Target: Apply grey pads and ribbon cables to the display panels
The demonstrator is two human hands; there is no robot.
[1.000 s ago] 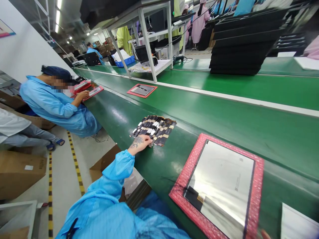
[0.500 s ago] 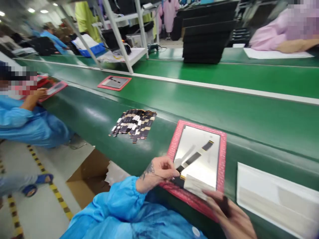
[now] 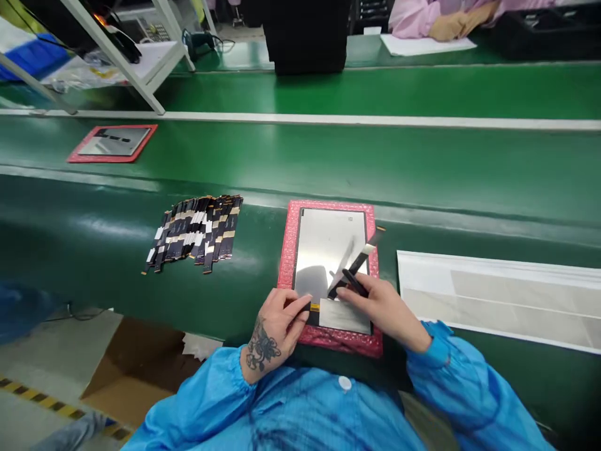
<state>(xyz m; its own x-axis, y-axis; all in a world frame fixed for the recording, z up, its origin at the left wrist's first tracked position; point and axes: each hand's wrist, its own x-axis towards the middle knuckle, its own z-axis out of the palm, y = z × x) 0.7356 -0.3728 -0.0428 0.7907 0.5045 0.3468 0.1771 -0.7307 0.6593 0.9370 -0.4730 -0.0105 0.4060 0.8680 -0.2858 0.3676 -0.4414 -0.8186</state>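
A display panel (image 3: 323, 241) with a silvery back lies on a pink bubble-wrap sheet (image 3: 288, 250) in front of me. Above its lower middle, my right hand (image 3: 378, 305) is closed on a black flat ribbon cable (image 3: 360, 258), which tilts up to the right. A slim dark tool (image 3: 355, 283) is also in its fingers; its exact kind is unclear. At the panel's lower left edge, my left hand (image 3: 278, 322) pinches beside a gold-coloured connector strip (image 3: 315, 307); what lies between the fingertips is hidden. A pale film piece (image 3: 345, 315) covers the lower right.
Left of the panel lies a pile of ribbon cables (image 3: 197, 232). Another panel on a pink sheet (image 3: 113, 143) rests farther left. A white sheet-like tray (image 3: 498, 294) is at right, a cardboard box (image 3: 136, 357) below left. Across the bench are a black stack (image 3: 307, 37) and a person's pink sleeve (image 3: 410, 17).
The ribbon cable lay slanted over the panel near my left fingers; now my right hand holds it raised. My right hand has moved up and inward, off the pale film. The view has swung right.
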